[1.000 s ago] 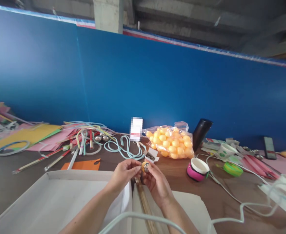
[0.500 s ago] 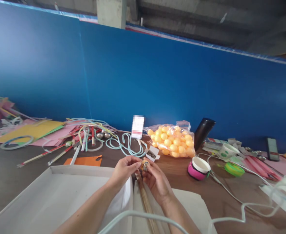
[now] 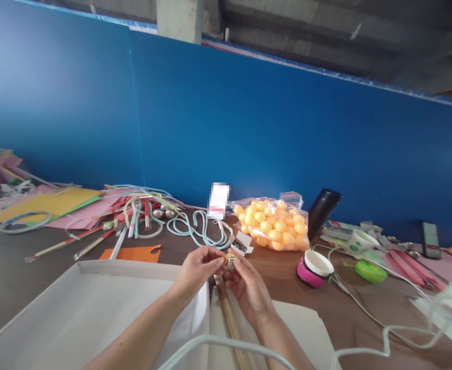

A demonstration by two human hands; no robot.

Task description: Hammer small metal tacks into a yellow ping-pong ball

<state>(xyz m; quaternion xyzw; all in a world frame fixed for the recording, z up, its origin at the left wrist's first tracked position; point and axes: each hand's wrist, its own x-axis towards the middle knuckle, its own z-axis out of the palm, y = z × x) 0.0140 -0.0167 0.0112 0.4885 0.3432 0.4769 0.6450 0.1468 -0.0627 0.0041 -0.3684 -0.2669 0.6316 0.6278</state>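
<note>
Between my two hands is a small orange ball (image 3: 229, 262), partly covered in shiny silver studs. My right hand (image 3: 251, 293) is closed around it from the right, its thumb and fingers on the ball. My left hand (image 3: 199, 270) is pinched at the ball's left side; whatever lies between those fingertips is too small to make out. Just beyond the hands stands an open white box (image 3: 242, 242) of small metal pieces. Below the hands, a bundle of thin wooden sticks (image 3: 228, 313) runs toward me.
A clear bag of orange balls (image 3: 274, 223) lies behind, beside a black cylinder (image 3: 324, 210). Several silver balls (image 3: 163, 211) sit left of coiled pale-blue tubing (image 3: 199, 234). A white tray (image 3: 133, 267) is at left, a pink-banded cup (image 3: 313, 277) at right. Pale tubing (image 3: 210, 339) arches across the front.
Both hands stay nearly in place around the ball. The ball appears slightly turned, and the view has shifted a little.
</note>
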